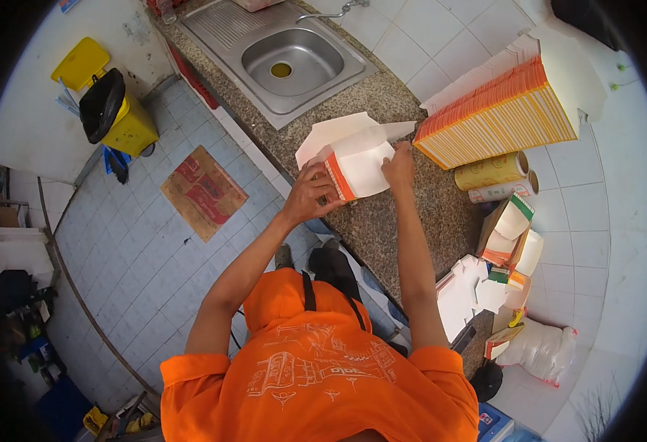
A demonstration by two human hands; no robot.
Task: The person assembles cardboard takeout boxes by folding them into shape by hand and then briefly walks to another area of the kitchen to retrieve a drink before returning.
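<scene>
Left hand (314, 195): fingers are bending over the orange side of a white cardboard box (360, 166), partly closed and gripping it. Right hand (399, 166): is pinching the box's right wall, fingers folded in. Box: is resting on the speckled desk (419, 236), open, flaps spreading at its far end; both hands are probably bracing opposite sides to hold the walls upright. Stack of flat boxes (496, 110): is standing just beyond the right hand, likely for easy reach. Two rolls (491, 171): are lying beside the stack. Sink (353, 74): is occupying the desk's far end. Edges: the front edge is running near the left hand; room is opening between the forearms, while the stack is limiting rightward movement.
</scene>
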